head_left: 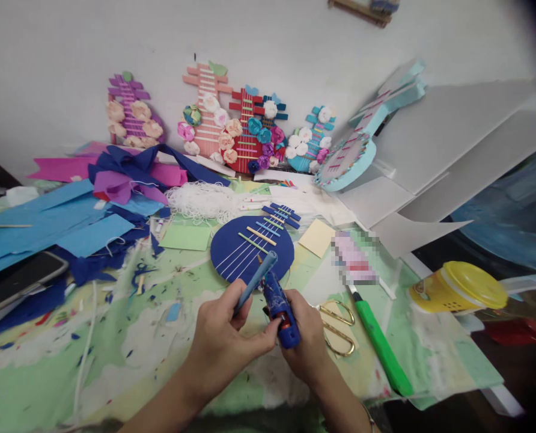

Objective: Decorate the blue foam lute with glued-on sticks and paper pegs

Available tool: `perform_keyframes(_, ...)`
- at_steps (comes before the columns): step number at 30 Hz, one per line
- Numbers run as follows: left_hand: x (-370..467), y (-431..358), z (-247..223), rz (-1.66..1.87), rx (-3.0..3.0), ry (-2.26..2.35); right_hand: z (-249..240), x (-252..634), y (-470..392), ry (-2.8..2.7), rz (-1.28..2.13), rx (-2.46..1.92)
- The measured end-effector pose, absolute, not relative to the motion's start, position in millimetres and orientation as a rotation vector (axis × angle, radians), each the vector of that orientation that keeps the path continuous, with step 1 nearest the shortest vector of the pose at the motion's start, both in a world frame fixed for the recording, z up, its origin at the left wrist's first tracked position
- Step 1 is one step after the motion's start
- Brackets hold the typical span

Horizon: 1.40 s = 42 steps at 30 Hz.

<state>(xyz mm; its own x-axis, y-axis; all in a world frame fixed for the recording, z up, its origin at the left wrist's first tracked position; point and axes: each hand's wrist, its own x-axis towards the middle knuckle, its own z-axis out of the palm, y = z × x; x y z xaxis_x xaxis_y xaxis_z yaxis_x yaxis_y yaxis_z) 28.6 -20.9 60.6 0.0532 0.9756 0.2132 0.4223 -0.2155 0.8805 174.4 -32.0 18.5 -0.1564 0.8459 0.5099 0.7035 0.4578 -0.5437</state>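
Note:
Near the middle of the view, my left hand (232,343) pinches a blue-grey strip (255,282) between thumb and fingers, its far end raised. My right hand (304,337) is wrapped round a dark blue glue gun (277,307), whose nozzle end is close to the strip; whether they touch I cannot tell. My left thumb reaches toward the gun's body. Just beyond both hands lies a dark blue lute-shaped piece (227,243) with white strings and coloured crossbars.
Gold-handled scissors (340,328), a green-handled cutter (383,349) and a yellow-lidded tub (459,285) are on the right. White string (202,201) lies beyond the blue piece. A phone (20,276) and blue sheets (47,222) are left. Decorated instruments (209,114) lean against the wall.

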Motion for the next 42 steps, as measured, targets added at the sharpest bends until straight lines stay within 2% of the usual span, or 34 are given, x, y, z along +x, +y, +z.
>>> perform_keyframes(7, 34, -21, 60, 1.143, 1.546, 1.380, 13, 174, -33, -1.899, 0.223, -1.267)
perform_keyframes(11, 28, -15, 51, 1.020, 1.348, 1.151, 16, 176, -35, -1.799, 0.315, -1.328)
perform_keyframes(16, 17, -5, 29, 0.891, 0.865, 0.954, 23, 187, -37, -1.503, 0.690, -1.376)
perform_keyframes(20, 15, -7, 18, 0.816, 0.856, 0.974, 24, 196, -37, -1.291, 1.058, -1.263)
perform_keyframes(24, 16, -12, 19, 0.782, 0.898, 0.975, 23, 199, -36, -1.166, 1.224, -1.210)
perform_keyframes(35, 16, -17, 22, 0.745, 0.934, 0.959, 18, 201, -38, -1.122, 1.389, -1.141)
perform_keyframes(42, 16, -18, 23, 0.713, 0.921, 0.945, 14, 202, -37, -1.101, 1.365, -1.142)
